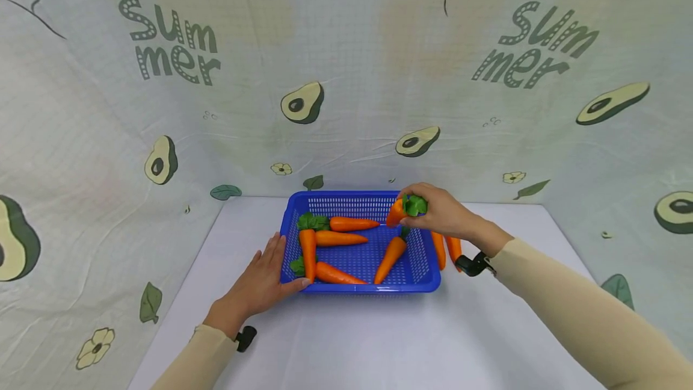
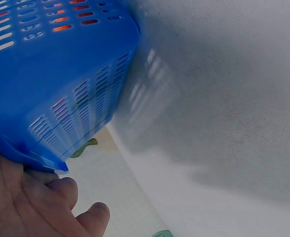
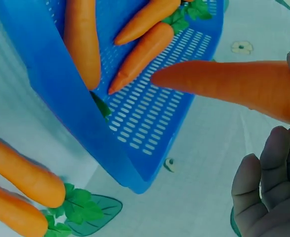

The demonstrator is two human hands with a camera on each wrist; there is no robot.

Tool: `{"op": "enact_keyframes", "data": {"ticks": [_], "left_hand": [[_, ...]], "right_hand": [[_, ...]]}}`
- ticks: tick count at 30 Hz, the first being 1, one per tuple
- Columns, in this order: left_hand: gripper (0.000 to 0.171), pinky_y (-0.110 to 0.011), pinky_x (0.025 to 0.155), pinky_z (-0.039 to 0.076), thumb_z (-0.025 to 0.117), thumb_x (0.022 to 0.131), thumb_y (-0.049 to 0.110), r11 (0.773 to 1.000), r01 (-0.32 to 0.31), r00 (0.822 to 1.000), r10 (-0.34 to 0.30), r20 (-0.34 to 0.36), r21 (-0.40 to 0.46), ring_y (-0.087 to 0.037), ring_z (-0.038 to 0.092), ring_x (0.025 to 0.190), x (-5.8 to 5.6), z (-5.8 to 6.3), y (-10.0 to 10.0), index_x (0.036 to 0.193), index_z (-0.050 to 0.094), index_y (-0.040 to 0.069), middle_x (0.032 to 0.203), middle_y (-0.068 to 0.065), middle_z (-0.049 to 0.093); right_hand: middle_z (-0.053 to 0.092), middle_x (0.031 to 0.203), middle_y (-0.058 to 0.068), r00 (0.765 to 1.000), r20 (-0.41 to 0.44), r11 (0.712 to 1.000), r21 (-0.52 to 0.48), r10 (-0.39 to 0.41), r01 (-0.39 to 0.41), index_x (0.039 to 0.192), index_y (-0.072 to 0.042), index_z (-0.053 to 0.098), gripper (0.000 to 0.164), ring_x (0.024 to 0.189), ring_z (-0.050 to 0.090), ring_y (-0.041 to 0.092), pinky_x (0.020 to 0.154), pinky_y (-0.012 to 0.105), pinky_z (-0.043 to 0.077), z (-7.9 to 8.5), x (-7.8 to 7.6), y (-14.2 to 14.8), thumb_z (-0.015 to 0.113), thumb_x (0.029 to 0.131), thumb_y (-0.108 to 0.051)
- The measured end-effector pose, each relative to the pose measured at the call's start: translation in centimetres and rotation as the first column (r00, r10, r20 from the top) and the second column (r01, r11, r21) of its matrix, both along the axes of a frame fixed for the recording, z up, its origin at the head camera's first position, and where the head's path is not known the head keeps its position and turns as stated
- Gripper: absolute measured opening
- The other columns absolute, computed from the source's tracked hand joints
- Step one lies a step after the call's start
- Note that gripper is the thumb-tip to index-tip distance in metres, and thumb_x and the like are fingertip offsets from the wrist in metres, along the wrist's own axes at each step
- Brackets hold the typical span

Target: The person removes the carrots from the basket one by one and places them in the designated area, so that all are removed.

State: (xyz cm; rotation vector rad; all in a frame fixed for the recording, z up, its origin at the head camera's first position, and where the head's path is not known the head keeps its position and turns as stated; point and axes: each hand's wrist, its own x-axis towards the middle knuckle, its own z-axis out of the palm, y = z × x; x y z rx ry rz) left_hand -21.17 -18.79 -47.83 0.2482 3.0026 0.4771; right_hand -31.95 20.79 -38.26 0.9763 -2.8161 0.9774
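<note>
My right hand (image 1: pixel 441 209) pinches a carrot (image 3: pixel 228 86) near its leafy end, above the right half of the blue plastic basket (image 1: pixel 368 288). In the right wrist view the carrot's tip points over the basket, and the other fingers are spread below it. My left hand (image 1: pixel 265 278) rests against the basket's left side, fingers straight along the rim and thumb at the front left corner. In the left wrist view its fingers (image 2: pixel 63 190) lie at the rim. Several carrots with green tops lie in the basket, one carrot (image 1: pixel 391 257) toward its right side.
Two more carrots (image 3: pixel 23 170) lie on the white table (image 1: pixel 346 342) just right of the basket, partly hidden by the right arm in the head view. A printed cloth (image 1: pixel 357 65) with avocados and lettering hangs behind and around the table.
</note>
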Motion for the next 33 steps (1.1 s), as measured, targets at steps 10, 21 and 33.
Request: {"op": "enact_keyframes", "data": {"ticks": [10,21,33], "left_hand": [[0.117,-0.057,0.121,0.014,0.050,0.079,0.081,1.000,0.009,1.000,-0.009,-0.009,-0.004,-0.032,0.012,0.152,0.1,0.0,0.0,0.158,0.001,0.009,0.166,-0.012,0.002],[0.117,-0.056,0.121,0.014,0.051,0.079,0.080,1.000,0.008,1.000,-0.008,-0.011,-0.007,-0.033,0.013,0.152,0.1,-0.1,0.0,0.158,0.001,0.009,0.166,-0.013,0.003],[0.116,-0.057,0.121,0.014,0.054,0.080,0.078,1.000,0.006,1.000,-0.006,-0.012,0.014,-0.033,0.013,0.152,0.2,0.0,0.1,0.158,0.002,0.009,0.166,-0.012,0.003]], "right_hand": [[0.064,0.110,0.004,0.993,0.100,0.995,-0.080,-0.056,0.064,0.122,-0.021,0.057,0.046,0.092,0.059,0.023,0.081,0.035,0.054,-0.2,0.6,0.8,0.079,0.083,-0.031],[0.064,0.118,0.007,0.984,0.136,0.981,-0.142,-0.116,0.135,0.136,-0.018,0.049,0.054,0.103,0.067,0.026,0.087,0.042,0.058,-1.0,0.7,1.7,0.069,0.091,-0.038],[0.055,0.135,0.019,0.968,0.180,0.963,-0.175,-0.173,0.204,0.130,-0.013,0.041,0.054,0.115,0.063,0.037,0.092,0.051,0.055,-1.6,1.1,2.8,0.070,0.090,-0.037]]}}
